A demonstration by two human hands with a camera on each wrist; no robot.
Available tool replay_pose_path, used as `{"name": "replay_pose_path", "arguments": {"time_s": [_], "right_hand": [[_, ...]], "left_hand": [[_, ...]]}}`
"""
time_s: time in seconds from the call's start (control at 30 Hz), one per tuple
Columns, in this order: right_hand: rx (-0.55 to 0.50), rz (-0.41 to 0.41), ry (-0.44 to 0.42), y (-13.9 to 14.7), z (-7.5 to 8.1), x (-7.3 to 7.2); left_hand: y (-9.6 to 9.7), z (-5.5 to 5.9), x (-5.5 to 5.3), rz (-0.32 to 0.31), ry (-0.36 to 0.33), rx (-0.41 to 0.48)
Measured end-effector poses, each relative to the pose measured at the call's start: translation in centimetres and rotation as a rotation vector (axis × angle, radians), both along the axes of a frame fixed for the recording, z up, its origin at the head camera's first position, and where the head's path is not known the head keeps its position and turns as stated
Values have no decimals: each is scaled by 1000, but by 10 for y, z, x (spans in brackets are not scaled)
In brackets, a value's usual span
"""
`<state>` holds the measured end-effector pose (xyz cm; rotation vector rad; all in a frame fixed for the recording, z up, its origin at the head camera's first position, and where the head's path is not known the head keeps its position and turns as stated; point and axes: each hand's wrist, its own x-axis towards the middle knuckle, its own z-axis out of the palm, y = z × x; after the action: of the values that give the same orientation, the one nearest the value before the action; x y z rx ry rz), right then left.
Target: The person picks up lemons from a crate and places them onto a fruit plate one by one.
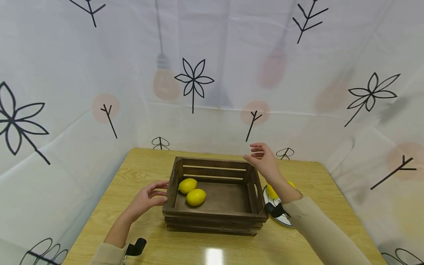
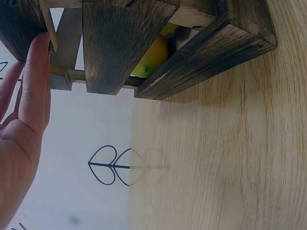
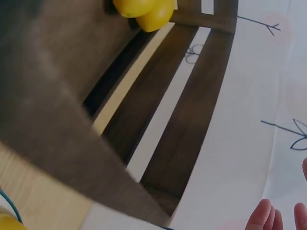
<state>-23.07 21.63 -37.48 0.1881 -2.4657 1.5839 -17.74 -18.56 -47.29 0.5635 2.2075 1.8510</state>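
Note:
A dark brown slatted wooden crate [image 1: 215, 221] stands on the table. Two yellow lemons, one [image 1: 187, 186] behind the other [image 1: 196, 197], lie at its left inside. My left hand [image 1: 147, 198] is at the crate's left end; in the left wrist view its fairly straight fingers [image 2: 36, 81] lie against the upper slat. Over the back right corner of the crate my right hand [image 1: 263, 160] is raised, fingers loosely bent, with nothing in it. Only fingertips [image 3: 261, 215] of it show in the right wrist view.
Right of the crate sits a white plate [image 1: 285, 221] with yellow fruit [image 1: 271, 191] on it, partly hidden behind my right forearm. A pale patterned cloth [image 1: 215, 129] hangs around the wooden table [image 1: 139, 165] at the back and sides.

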Motion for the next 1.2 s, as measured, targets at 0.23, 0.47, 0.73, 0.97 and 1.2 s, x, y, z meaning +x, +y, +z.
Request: {"name": "replay_pose_path", "arguments": {"time_s": [0.23, 0.47, 0.73, 0.97, 1.2], "right_hand": [[-2, 32, 1, -15, 4, -6], [-4, 44, -16, -28, 4, -13], [-8, 96, -2, -41, -2, -23], [-8, 156, -7, -54, -5, -26], [-3, 222, -31, -68, -2, -23]], "left_hand": [[0, -1, -1, 5, 0, 1], [0, -1, -2, 4, -3, 6], [0, -1, -2, -1, -10, 13], [0, -1, -2, 0, -7, 14], [0, -2, -3, -5, -5, 10]]}}
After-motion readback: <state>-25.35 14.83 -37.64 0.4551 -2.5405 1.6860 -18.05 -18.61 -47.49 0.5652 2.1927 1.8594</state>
